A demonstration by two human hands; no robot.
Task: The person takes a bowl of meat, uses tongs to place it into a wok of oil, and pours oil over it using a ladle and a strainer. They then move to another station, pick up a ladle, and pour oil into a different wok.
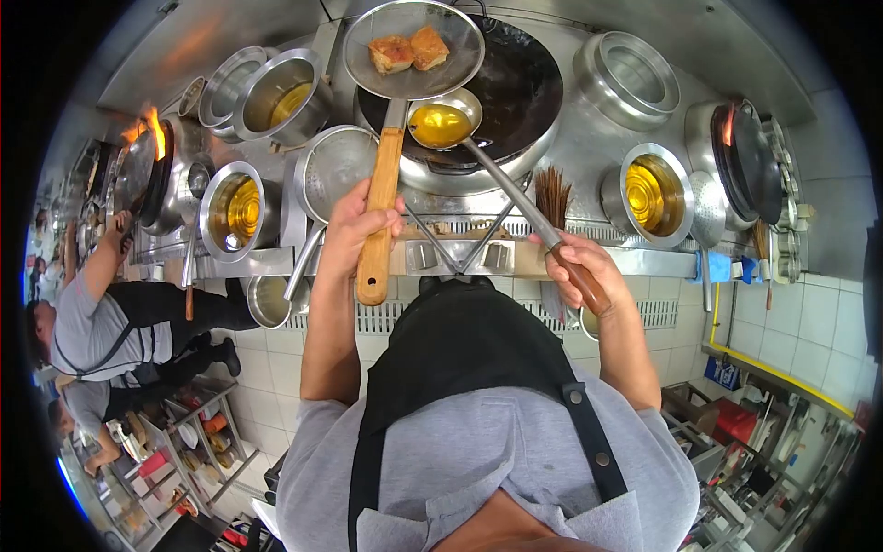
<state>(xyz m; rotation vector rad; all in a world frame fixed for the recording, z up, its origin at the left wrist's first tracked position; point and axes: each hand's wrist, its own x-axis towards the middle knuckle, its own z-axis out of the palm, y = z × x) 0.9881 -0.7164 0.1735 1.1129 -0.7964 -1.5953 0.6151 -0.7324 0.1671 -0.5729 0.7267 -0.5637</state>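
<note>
My left hand (361,228) is closed around the wooden handle of a fine mesh strainer (414,83). Two browned, fried square pieces (410,51) lie in its mesh, which overlaps the left rim of a black wok (520,87). In my right hand (589,271) is the brown grip of a long metal ladle (515,189). Its bowl, full of yellow oil (440,124), is over the wok's near left part, just below the strainer in this view. The wok sits on a round metal burner ring.
Pots of yellow oil stand left (235,213) and right (647,193) on the steel counter. A perforated skimmer (338,170) and a bamboo brush (552,198) flank the wok. Flames (154,133) rise at the left burner, where a co-worker (115,322) works. Another flame shows far right.
</note>
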